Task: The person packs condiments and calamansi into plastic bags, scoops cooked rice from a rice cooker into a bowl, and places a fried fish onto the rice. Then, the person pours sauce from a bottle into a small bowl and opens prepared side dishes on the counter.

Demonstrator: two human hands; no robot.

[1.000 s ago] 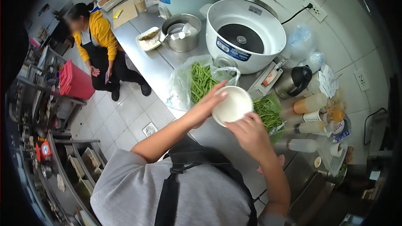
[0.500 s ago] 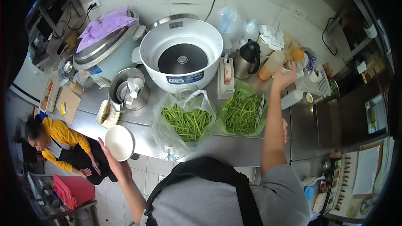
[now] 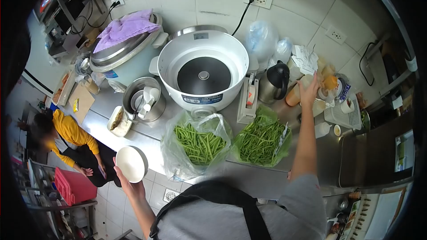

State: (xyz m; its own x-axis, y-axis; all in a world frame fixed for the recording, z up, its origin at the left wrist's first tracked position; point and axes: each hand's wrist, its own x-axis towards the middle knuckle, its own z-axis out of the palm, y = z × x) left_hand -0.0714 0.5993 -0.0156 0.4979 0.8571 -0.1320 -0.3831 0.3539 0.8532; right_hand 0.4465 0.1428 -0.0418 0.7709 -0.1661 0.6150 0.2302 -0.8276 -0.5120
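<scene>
My left hand (image 3: 132,188) grips a white bowl (image 3: 130,164) by its side, over the counter's front edge, its inside facing up. At the back right, my right hand (image 3: 308,90) has its fingers round the upper part of a plastic squeeze bottle (image 3: 293,97) with orange sauce in it. The hand partly hides the bottle, which appears to stand on the counter. Right beside it are a steel thermos jug (image 3: 271,83) with a black handle and several other sauce bottles (image 3: 330,82).
A large rice cooker (image 3: 202,95) stands open mid-counter. In front lie two bags of green beans (image 3: 199,144) (image 3: 262,142). Further left are a steel pot (image 3: 153,111), a dish of food (image 3: 120,122) and a lidded cooker (image 3: 124,69). A person in yellow sleeves (image 3: 73,129) is at the left.
My right hand has shifted from beside the sauce bottles onto the orange sauce bottle and closed round it. The left hand still holds the bowl. The whole view has shifted somewhat.
</scene>
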